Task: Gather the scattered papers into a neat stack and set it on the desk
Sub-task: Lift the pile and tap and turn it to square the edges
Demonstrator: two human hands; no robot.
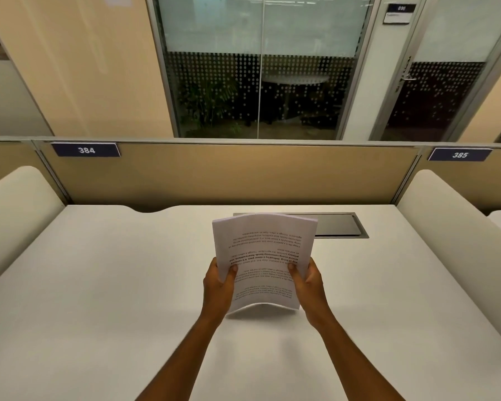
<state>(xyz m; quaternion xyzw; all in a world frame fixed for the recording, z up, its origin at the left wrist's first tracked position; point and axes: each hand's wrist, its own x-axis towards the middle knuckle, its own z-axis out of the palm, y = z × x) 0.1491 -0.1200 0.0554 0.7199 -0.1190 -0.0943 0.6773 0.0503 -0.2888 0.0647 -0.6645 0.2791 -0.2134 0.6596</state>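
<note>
Two hands, the left hand and the right hand, each kept a closed grip on a long side of one stack of printed papers, held bowed above the middle of the white surface, apparently to square it; no loose sheet remained.

Matt white paper stack; smooth desk

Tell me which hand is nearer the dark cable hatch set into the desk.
Right. The right hand grips the paper stack below the hatch; the left hand grips the stack's far side, further away.
</note>
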